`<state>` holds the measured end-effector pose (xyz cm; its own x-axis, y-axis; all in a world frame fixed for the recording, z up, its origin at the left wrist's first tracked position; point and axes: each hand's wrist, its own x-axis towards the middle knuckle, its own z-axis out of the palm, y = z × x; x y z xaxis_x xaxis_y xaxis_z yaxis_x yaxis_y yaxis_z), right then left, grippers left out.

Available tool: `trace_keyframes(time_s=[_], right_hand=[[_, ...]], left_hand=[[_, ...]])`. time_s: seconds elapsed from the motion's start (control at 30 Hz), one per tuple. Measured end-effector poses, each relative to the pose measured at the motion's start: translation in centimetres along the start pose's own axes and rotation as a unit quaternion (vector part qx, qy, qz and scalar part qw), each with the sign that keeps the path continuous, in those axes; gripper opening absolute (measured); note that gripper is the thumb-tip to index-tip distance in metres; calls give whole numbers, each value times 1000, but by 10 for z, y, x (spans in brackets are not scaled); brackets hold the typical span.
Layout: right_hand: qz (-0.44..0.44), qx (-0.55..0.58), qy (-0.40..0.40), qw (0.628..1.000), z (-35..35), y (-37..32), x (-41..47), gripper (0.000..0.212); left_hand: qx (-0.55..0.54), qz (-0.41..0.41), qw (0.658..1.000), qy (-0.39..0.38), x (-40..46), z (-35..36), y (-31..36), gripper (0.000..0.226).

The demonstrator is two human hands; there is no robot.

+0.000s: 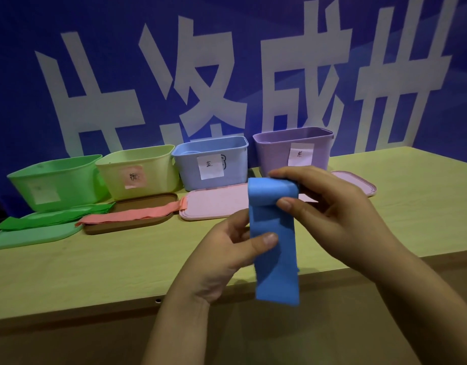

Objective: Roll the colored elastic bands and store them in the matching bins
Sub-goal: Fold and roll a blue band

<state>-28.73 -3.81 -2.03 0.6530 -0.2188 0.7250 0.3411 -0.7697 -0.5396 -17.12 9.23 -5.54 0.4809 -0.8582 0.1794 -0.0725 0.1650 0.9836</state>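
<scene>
Nearest, above the front edge of the worktop (95,272), both hands hold a blue elastic band (275,248) in the air. The left hand (227,248) pinches the hanging strip at mid-length, thumb on the front face and fingers behind. The right hand (329,209) grips the top of the band, where it is wound into a partial roll, thumb pressing the front and fingers curled over the far side. The loose tail hangs down past the worktop's front edge.

Further in, toward the left edge, a green band (56,216) lies flat across a green lid (29,237), and beside it a pink band (132,213) lies across a brown lid (127,222). A pink lid (214,206) sits near the middle, partly behind the hands, and another pink lid (358,184) shows to the right.

Along the back edge stand four open bins in a row: a green bin (56,180), a yellow-green bin (137,172) with a pink label, a blue bin (211,162) and a purple bin (293,151), the last two with white handwritten labels. Behind them hangs a blue banner (227,61) with large white characters.
</scene>
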Motion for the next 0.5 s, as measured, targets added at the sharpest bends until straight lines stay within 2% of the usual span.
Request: trace_keyframes(time_s=[0.13,0.27,0.4,0.5], right_hand=[[-3,1,-13,1000,1,-2,-1,32],[-34,-52,17,998,5,3,-5,30],[-57,-109,36,992,12,8,-8,40],[-61,-127,37,989,14,11,-8,40]], left_hand=[[-42,17,998,51,1,5,3,18],[-25,18,997,68,-3,13,2,28],[-8,25,996,84,-5,18,0,37],[-1,38,994,100,-6,19,0,35]])
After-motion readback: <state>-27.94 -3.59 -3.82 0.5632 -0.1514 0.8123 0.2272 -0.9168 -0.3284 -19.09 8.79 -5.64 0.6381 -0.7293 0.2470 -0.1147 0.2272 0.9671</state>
